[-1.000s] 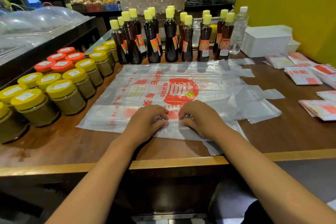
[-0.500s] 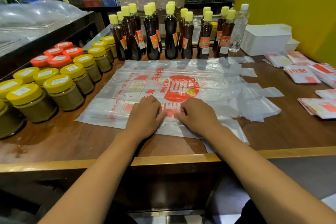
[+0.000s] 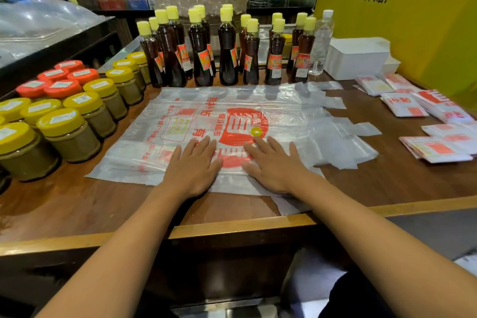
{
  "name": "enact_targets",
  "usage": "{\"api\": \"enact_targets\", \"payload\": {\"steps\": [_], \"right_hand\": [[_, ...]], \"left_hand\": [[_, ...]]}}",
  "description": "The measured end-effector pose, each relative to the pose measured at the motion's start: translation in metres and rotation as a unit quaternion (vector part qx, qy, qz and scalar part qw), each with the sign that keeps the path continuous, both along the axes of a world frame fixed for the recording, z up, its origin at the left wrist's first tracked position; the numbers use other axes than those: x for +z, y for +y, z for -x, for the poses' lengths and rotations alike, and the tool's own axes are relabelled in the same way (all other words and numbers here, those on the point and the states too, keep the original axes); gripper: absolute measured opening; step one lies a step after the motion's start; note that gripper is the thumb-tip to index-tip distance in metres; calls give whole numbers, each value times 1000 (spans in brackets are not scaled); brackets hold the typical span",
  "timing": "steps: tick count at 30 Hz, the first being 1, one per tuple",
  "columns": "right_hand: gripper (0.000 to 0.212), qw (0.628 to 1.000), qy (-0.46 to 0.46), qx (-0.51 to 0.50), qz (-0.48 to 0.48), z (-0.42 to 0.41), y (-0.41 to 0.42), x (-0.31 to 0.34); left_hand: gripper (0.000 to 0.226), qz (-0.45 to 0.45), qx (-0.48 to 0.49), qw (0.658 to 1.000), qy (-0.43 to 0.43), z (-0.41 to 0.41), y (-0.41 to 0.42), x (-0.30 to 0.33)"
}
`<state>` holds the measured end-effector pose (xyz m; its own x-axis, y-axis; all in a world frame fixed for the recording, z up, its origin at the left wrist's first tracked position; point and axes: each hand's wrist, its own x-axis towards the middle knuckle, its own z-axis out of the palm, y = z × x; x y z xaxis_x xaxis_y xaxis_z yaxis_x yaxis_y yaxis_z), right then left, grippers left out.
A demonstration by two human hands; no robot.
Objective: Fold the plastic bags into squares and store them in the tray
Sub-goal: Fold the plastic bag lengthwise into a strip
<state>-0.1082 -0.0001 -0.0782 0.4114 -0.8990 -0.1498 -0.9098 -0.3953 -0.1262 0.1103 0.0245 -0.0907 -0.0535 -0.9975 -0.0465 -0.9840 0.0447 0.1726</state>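
A clear plastic bag point(image 3: 232, 108) with red print lies flat on the wooden counter, its handles pointing right. Its near edge is folded over toward the middle. My left hand point(image 3: 192, 165) lies flat on that folded strip, fingers straight and pressing down. Beside it, my right hand point(image 3: 273, 162) presses the same strip with spread fingers. Several folded bag squares point(image 3: 436, 148) lie on the counter at the right. A white tray point(image 3: 357, 58) stands at the back right.
Yellow- and orange-lidded jars point(image 3: 69, 131) crowd the left of the counter. Dark bottles with yellow caps point(image 3: 227, 51) line the back, with a clear bottle point(image 3: 321, 41) next to the tray. A yellow wall point(image 3: 426, 8) is at the right. The counter's front edge point(image 3: 232, 227) is near.
Both hands went from curled fingers pinching the near edge to lying flat with straight fingers. The near edge of the bag has been brought forward and pressed down.
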Motion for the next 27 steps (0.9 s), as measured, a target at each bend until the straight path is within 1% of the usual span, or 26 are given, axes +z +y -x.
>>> {"api": "enact_targets", "payload": {"steps": [6, 10, 13, 16, 19, 22, 23, 25, 27], "right_hand": [[65, 995, 12, -101, -4, 81, -11, 6], [64, 993, 21, -117, -11, 93, -12, 14], [61, 994, 18, -95, 43, 76, -10, 22], [57, 995, -44, -34, 83, 26, -4, 33], [54, 995, -76, 37, 56, -38, 1, 28], [55, 997, -67, 42, -5, -70, 2, 8], [56, 998, -59, 37, -8, -71, 2, 2], [58, 998, -46, 41, 19, -68, 2, -5], [60, 998, -45, 45, 30, -64, 2, -6]], "left_hand": [[63, 14, -1, 1000, -9, -1, 1, -3], [62, 23, -3, 1000, -12, 0, 1, -4], [61, 31, -3, 999, -11, 1, 1, -6], [60, 29, -2, 1000, -12, 2, 1, -5], [59, 21, -5, 1000, -12, 4, 1, -3], [56, 17, -17, 1000, 8, -1, -1, -3], [55, 17, -23, 999, 21, -5, -1, -2], [54, 15, -31, 998, 48, -13, -3, 1], [57, 8, -28, 999, 42, -22, -3, 2]]}}
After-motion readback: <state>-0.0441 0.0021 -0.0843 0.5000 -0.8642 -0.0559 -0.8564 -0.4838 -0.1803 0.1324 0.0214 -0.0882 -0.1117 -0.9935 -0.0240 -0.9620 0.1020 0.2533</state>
